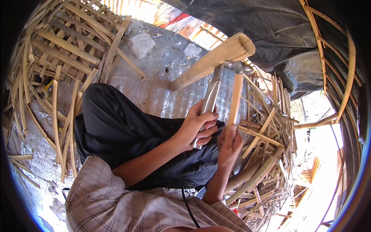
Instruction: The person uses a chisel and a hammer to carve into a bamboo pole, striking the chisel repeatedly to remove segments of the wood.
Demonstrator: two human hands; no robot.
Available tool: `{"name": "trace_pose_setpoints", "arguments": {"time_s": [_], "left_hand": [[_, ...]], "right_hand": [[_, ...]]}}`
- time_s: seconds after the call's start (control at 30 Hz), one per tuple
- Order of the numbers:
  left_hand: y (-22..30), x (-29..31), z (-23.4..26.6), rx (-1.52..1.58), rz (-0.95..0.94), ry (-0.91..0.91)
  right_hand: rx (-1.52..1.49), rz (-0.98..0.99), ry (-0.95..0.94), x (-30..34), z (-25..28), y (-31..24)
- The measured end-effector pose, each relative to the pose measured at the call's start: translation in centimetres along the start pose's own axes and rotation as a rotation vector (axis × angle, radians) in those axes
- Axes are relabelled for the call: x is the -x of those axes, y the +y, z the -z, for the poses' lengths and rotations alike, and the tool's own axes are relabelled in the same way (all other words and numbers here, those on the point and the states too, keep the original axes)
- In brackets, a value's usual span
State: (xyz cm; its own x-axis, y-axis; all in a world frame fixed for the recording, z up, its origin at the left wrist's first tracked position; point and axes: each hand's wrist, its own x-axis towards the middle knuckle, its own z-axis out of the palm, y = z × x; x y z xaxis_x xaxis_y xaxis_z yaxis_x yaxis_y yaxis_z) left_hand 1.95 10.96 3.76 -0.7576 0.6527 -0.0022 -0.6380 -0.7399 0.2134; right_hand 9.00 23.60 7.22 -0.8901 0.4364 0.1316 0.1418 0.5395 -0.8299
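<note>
Left hand (199,125) is closed around the lower end of a metal blade (210,101), a long, flat, grey tool that runs up and away from the person. Its upper end meets a small metal fitting (239,67) just under the mouth of a thick bamboo pole (210,62). Right hand (228,144) pinches the lower end of a thin bamboo strip (235,99), fingers wrapped shut on it, and holds it upright beside the blade so that its top reaches the same fitting. Held this way, strip and blade stand nearly parallel and close together, probably so that the edge can work along the strip. The pole is pale, round and hollow, with a smooth cut rim, and slants across the dusty grey floor (154,65). Both forearms rest over the person's knee, clothed in dark trousers (116,127); a checked shirt (104,201) fills the lower edge. Split bamboo slats (266,139), flat, straw-coloured and fibrous, lie heaped to the right, and a woven lattice (65,42) of similar slats lies at upper left. Black plastic sheeting (266,27) hangs above.
</note>
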Motion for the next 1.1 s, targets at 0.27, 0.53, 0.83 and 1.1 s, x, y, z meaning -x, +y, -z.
{"name": "trace_pose_setpoints", "arguments": {"time_s": [0.27, 0.53, 0.83, 1.1], "left_hand": [[-1.6, -0.5, -0.1, -0.031, -0.004, -0.011], [-1.9, -0.6, 0.8, -0.071, -0.026, 0.003], [-2.5, -0.6, 0.7, -0.101, 0.003, 0.034], [-3.0, -1.2, 1.1, -0.11, 0.025, -0.005]], "right_hand": [[-0.537, 0.445, 0.246, 0.0, -0.9, -0.2], [-0.3, 0.001, 0.169, 2.0, 2.5, -3.5], [0.292, 0.101, 0.019, 0.4, 1.9, 1.0], [-0.15, 0.174, 0.255, 0.8, 2.5, 1.5]]}}
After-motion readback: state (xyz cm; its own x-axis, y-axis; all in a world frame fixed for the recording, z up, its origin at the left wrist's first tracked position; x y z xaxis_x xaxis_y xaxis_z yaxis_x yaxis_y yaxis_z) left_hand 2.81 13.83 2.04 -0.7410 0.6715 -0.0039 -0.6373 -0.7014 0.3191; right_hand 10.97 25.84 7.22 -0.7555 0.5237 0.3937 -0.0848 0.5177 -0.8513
